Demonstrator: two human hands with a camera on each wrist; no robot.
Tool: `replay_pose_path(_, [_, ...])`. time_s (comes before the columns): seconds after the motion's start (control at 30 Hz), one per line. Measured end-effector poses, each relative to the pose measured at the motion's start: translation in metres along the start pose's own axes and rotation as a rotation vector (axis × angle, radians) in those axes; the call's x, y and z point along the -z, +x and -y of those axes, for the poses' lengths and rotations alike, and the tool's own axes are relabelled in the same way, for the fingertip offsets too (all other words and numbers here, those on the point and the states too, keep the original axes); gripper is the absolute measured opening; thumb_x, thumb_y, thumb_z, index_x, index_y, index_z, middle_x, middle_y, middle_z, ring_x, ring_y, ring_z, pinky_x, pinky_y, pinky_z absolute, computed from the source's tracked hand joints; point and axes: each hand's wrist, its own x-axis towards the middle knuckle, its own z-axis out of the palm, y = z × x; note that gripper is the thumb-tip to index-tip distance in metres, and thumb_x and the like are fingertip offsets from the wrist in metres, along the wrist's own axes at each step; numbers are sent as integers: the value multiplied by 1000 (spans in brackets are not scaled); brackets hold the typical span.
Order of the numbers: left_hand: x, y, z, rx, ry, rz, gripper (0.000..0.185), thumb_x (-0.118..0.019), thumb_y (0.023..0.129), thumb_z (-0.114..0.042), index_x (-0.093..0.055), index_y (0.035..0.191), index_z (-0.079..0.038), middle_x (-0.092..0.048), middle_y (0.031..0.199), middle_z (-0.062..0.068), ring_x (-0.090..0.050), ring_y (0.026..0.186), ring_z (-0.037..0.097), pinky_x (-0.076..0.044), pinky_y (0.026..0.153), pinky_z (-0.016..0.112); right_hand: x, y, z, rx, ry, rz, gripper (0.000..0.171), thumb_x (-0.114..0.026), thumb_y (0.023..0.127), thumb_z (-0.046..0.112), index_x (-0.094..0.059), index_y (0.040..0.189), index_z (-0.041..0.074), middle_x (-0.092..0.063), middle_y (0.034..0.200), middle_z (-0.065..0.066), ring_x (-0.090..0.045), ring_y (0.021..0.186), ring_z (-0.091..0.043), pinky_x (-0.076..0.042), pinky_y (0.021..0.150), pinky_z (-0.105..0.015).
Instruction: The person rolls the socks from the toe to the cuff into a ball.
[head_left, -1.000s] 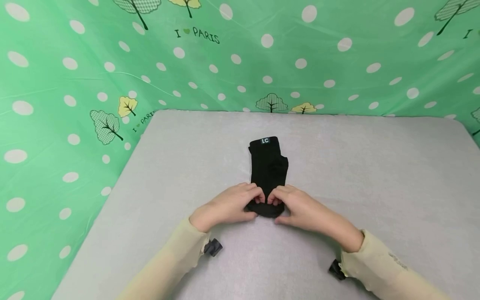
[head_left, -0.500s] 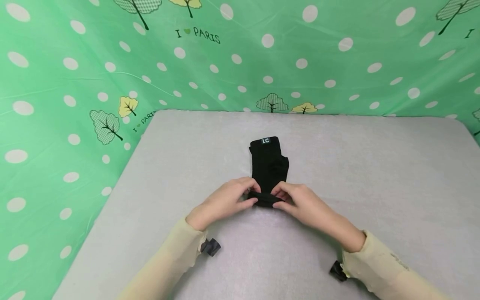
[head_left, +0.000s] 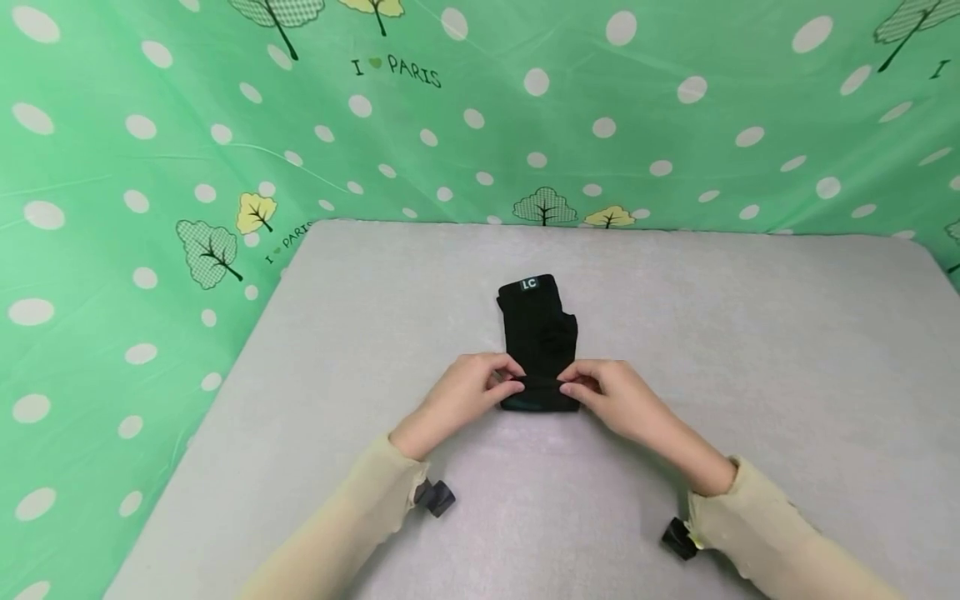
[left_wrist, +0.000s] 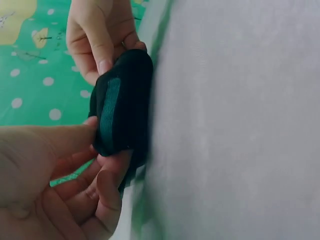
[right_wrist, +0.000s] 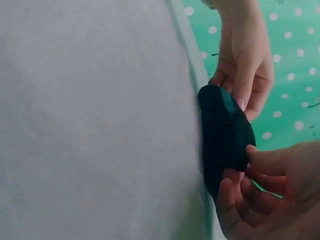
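Observation:
A black sock with a small "LC" label at its far end lies in the middle of the grey table. Its near end is rolled up into a thick fold. My left hand pinches the left end of that roll between thumb and fingers, and my right hand pinches the right end. In the left wrist view the rolled sock shows a teal stripe, held by my left hand. The right wrist view shows the roll gripped by my right hand.
A green polka-dot curtain with tree prints and "I love PARIS" lettering hangs behind and to the left of the table. Small black wrist camera mounts sit by my cream sleeves.
Both hands have rolled the sock's near end away from me, toward the label end. The roll is thicker and the flat part of the sock shorter.

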Motion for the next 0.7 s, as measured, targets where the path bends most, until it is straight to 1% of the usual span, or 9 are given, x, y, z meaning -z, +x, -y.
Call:
replay_pose_path(0.1, [-4, 2, -1, 26, 60, -16, 13, -72, 91, -18, -69, 103, -12, -71, 95, 2, -67, 72, 9, -51, 70, 21, -4, 3, -2, 9, -51, -25, 7, -68, 93, 11, -73, 94, 7, -71, 80, 0, -55, 68, -5, -46, 64, -22])
replay_pose_path(0.2, [-7, 2, -3, 11, 155, -37, 17, -75, 89, -17, -62, 99, -13, -65, 93, 0, -64, 77, 11, -50, 70, 24, -7, 4, -3, 16, -92, -55, 3, -71, 91, 11, -71, 90, 8, -68, 76, 2, -56, 68, -5, -47, 64, -23])
replay_pose_path(0.23, [-8, 2, -4, 1, 185, -41, 19, -76, 89, -17, -59, 97, -13, -62, 92, 0, -62, 77, 11, -49, 68, 24, -8, 5, -3, 15, -101, -65, 4, -73, 90, 10, -69, 89, 9, -67, 74, 3, -56, 67, -5, -47, 64, -23])
replay_pose_path(0.33, [-9, 2, -6, -24, 264, -41, 25, -77, 88, -18, -52, 90, -15, -54, 88, -1, -55, 74, 12, -43, 62, 24, -11, 5, -2, 16, -120, -88, 13, -76, 85, 8, -63, 85, 11, -63, 73, 3, -55, 67, -6, -46, 63, -22])
replay_pose_path(0.4, [-8, 1, -6, -47, 290, -35, 25, -77, 88, -18, -51, 87, -17, -51, 86, -2, -52, 71, 11, -41, 59, 23, -12, 5, -2, 16, -127, -96, 18, -78, 83, 7, -61, 83, 13, -60, 74, 3, -53, 67, -7, -45, 62, -22])
replay_pose_path(0.47, [-7, 1, -6, -68, 288, -17, 21, -75, 89, -15, -54, 86, -18, -50, 85, -3, -51, 72, 10, -41, 61, 23, -12, 5, -2, 29, -126, -98, 20, -78, 83, 5, -61, 81, 14, -57, 74, 3, -52, 67, -7, -44, 62, -21])
replay_pose_path(0.53, [-5, 0, -4, -91, 265, 17, 17, -72, 89, -10, -58, 86, -19, -51, 86, -4, -52, 75, 9, -43, 65, 22, -11, 4, -2, 52, -119, -93, 18, -77, 82, 3, -64, 79, 15, -57, 75, 3, -51, 67, -7, -44, 62, -21])
replay_pose_path(0.63, [-1, 0, 2, -117, 202, 83, 15, -67, 88, -4, -63, 88, -19, -54, 90, -4, -55, 80, 9, -46, 73, 22, -9, 2, -5, 90, -98, -72, 15, -76, 83, 2, -69, 81, 15, -59, 76, 5, -52, 68, -4, -46, 62, -21])
replay_pose_path(0.7, [2, -1, 6, -118, 158, 119, 14, -66, 88, -6, -66, 92, -19, -57, 93, -4, -57, 82, 8, -48, 77, 22, -7, 0, -8, 115, -80, -56, 13, -76, 83, 2, -71, 85, 14, -62, 79, 5, -54, 69, -4, -48, 64, -21])
